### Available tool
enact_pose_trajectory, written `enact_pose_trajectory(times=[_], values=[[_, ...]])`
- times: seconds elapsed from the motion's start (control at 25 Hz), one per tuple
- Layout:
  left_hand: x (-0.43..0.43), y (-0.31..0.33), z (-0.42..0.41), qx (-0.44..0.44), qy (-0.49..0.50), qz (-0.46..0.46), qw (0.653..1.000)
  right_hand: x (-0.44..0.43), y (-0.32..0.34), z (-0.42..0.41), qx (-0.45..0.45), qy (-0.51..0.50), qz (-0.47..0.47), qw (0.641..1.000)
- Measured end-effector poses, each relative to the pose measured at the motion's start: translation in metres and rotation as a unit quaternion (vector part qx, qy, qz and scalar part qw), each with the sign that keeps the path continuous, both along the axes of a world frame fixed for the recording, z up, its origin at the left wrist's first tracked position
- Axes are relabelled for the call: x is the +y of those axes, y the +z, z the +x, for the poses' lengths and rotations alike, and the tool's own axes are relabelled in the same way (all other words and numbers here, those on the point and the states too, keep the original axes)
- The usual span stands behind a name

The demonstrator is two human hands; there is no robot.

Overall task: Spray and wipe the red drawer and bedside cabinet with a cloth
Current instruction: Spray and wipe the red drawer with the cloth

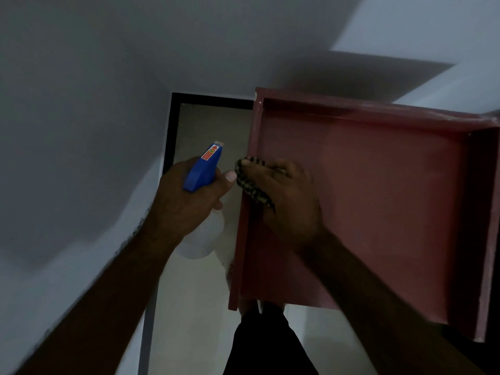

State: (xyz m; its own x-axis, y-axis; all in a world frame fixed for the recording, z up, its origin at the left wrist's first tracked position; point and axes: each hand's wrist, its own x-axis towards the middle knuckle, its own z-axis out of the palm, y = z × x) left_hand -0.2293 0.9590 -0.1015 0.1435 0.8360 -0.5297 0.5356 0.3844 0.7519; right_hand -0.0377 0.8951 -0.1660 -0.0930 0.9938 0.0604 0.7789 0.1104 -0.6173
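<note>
The red drawer (378, 201) is pulled out and seen from above, filling the right half of the view. My right hand (284, 196) holds a dark checked cloth (253, 185) and presses it against the drawer's left wall. To the left of that wall my left hand (189, 201) grips a spray bottle by its neck. The bottle has a blue trigger head (204, 167) and a pale body (205, 239), and its nozzle points away from me. The bedside cabinet itself is hidden from view.
A grey wall (81, 104) runs along the left and far side, with a black skirting strip (169, 136) at its foot. Pale floor tiles (189, 293) lie below the drawer. My dark-clothed leg (265, 342) stands under the drawer's near edge.
</note>
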Motion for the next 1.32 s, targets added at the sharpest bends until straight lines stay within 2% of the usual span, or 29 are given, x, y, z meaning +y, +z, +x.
enact_pose_trajectory(times=[0.24, 0.48, 0.64, 0.8, 1.04, 1.32], values=[[0.008, -0.006, 0.003, 0.006, 0.022, 0.002, 1.000, 0.063, 0.000, 0.015, -0.009, -0.032, 0.008, 0.999], [0.016, -0.009, 0.005, 0.006, 0.030, 0.002, 1.000, 0.036, -0.002, 0.017, 0.015, 0.010, 0.000, 1.000], [0.024, -0.011, 0.006, 0.015, 0.032, 0.004, 0.999, 0.057, 0.001, 0.017, -0.025, -0.003, 0.016, 1.000], [0.030, -0.009, 0.007, 0.021, 0.035, 0.006, 0.999, 0.085, 0.005, 0.012, -0.036, -0.058, 0.028, 0.997], [0.039, -0.007, 0.012, 0.018, 0.029, 0.009, 0.999, 0.066, 0.008, 0.008, -0.040, -0.060, 0.036, 0.997], [0.045, -0.009, 0.020, 0.019, 0.016, 0.018, 1.000, 0.106, 0.004, -0.002, -0.122, -0.098, 0.051, 0.986]])
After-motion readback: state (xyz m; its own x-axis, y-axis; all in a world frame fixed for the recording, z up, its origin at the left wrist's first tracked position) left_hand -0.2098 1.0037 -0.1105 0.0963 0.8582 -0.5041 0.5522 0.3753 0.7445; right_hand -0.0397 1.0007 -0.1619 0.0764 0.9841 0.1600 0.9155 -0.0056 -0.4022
